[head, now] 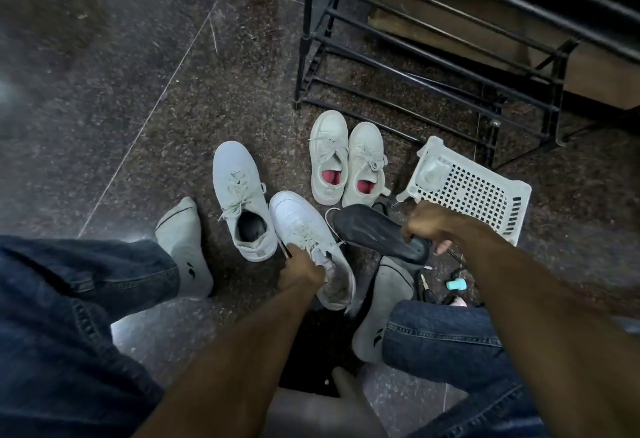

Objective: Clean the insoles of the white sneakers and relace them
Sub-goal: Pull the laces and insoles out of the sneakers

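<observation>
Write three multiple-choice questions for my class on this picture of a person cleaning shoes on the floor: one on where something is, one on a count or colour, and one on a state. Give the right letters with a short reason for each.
1. Where does the white basket lie?
A. On the rack
B. On the floor by the rack
C. On the person's lap

2. What colour is the lining inside the pair of shoes nearest the rack?
A. Red
B. Blue
C. Yellow

3. What is the right hand doing?
A. Resting empty on the floor
B. Tying a lace
C. Holding a dark insole

Answers:
1 B, it lies tipped on the floor beside the rack's foot.
2 A, red shows in both openings.
3 C, the fingers close round the insole's end, while the left hand steadies a white sneaker.
</observation>
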